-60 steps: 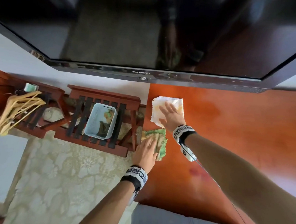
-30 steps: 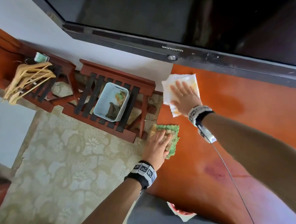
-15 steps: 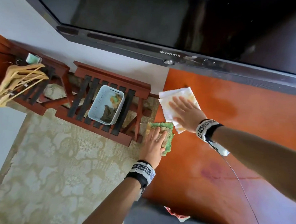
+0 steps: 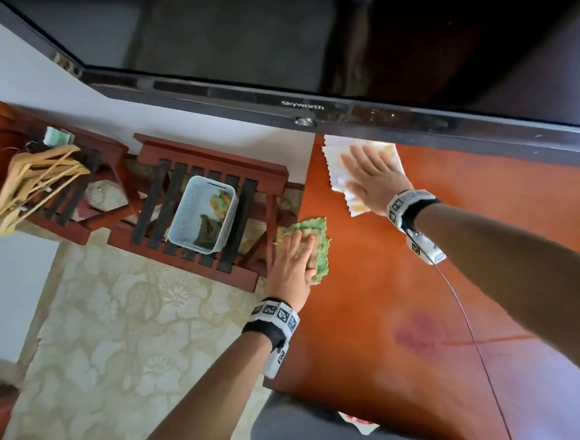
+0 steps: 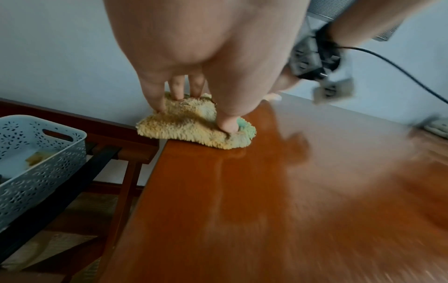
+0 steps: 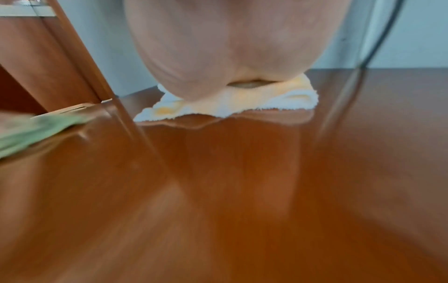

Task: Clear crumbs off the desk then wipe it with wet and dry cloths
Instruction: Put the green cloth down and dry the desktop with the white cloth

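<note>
A glossy orange-brown desk (image 4: 397,279) fills the right half of the head view. My left hand (image 4: 293,258) presses flat on a shaggy green and yellow cloth (image 4: 322,248) at the desk's left edge; in the left wrist view the fingers (image 5: 155,95) and thumb dig into that cloth (image 5: 191,124). My right hand (image 4: 370,177) lies flat with straight fingers on a white and yellow cloth (image 4: 337,168) at the desk's far left corner, just below the TV. The right wrist view shows the palm pressing this cloth (image 6: 230,107) down.
A large black TV (image 4: 293,48) hangs over the desk's back edge. Left of the desk stands a wooden slatted rack (image 4: 206,221) with a pale blue basket (image 4: 193,213) holding cloths. Wooden hangers (image 4: 34,181) lie further left. A cable (image 4: 478,353) crosses the desk.
My right hand has pushed the white cloth back toward the TV and far corner after pulling it nearer. The left hand has stayed on the green cloth at the desk's edge.
</note>
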{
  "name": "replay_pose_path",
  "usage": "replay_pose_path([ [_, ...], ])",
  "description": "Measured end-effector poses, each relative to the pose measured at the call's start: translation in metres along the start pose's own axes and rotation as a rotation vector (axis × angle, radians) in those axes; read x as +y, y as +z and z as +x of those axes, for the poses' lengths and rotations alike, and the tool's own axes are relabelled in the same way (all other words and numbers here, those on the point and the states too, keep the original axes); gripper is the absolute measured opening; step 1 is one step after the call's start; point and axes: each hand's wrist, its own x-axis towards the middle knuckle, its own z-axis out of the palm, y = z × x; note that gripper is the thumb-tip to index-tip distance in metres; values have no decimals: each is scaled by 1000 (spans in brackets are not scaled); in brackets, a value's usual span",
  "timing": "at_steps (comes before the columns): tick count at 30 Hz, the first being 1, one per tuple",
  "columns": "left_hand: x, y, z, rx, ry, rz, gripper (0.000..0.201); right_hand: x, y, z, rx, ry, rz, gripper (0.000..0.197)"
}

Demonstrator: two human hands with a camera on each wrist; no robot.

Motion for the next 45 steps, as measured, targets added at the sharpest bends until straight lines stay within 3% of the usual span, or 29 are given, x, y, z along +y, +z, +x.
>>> replay_pose_path([
  [7,34,-32,95,-47,20,36,77,-23,67,-184,-102,-49,-1,63],
  [11,55,-47,149,-23,49,53,76,-38,92,-230,-152,-147,6,68],
  [15,64,-55,179,-54,113,88,76,-28,81,-218,-132,-96,1,70],
  [19,74,-60,180,-13,168,101,77,13,51,-158,-101,148,10,73],
  [23,68,-51,126,78,202,20,80,64,-14,-67,-87,339,181,64],
  [26,43,-40,65,51,62,-32,79,72,-48,-22,-164,377,155,43],
  [28,19,-32,27,10,-44,-26,79,69,-38,-17,-117,413,175,54],
  [31,-12,-20,-15,-83,-162,-53,77,48,6,-45,-52,257,39,61],
  [34,-25,-12,-38,-169,-199,-102,69,3,33,-101,-43,84,22,64],
  [37,-27,-10,-47,-198,-199,-134,59,-10,51,-134,-108,26,22,67],
  [39,-26,-11,-48,-178,-196,-146,56,2,43,-121,-77,60,38,66],
  [42,-26,-12,-49,-152,-193,-133,53,32,14,-67,20,237,96,65],
  [45,-26,-10,-53,-122,-189,-133,50,49,-6,-35,-27,315,104,65],
])
